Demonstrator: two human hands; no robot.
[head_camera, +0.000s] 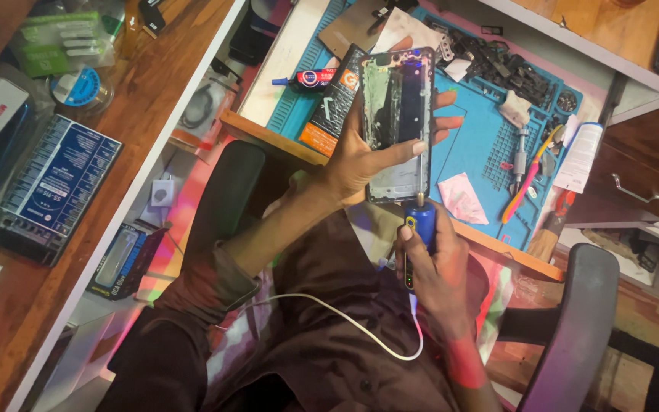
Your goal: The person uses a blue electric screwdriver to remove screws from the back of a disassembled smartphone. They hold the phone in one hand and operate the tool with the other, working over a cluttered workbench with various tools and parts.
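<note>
My left hand [360, 156] grips an opened phone body [397, 114], back cover off, with its green and dark insides facing up. The thumb lies across its right edge. My right hand [429, 267] holds a blue-handled screwdriver [419, 221] upright just below the phone. Its thin metal shaft runs up along the phone's right side. The phone is held above the near edge of a blue work mat [490, 130]. A white cable [345, 313] trails across my lap toward the right hand.
On the mat lie a glue tube [310, 78], an orange and black packet [329, 107], a pink cloth [463, 198], tweezers and small tools [528, 172], and dark loose parts [501, 65]. A blue device [55, 187] sits on the wooden shelf at left. Chair armrests flank me.
</note>
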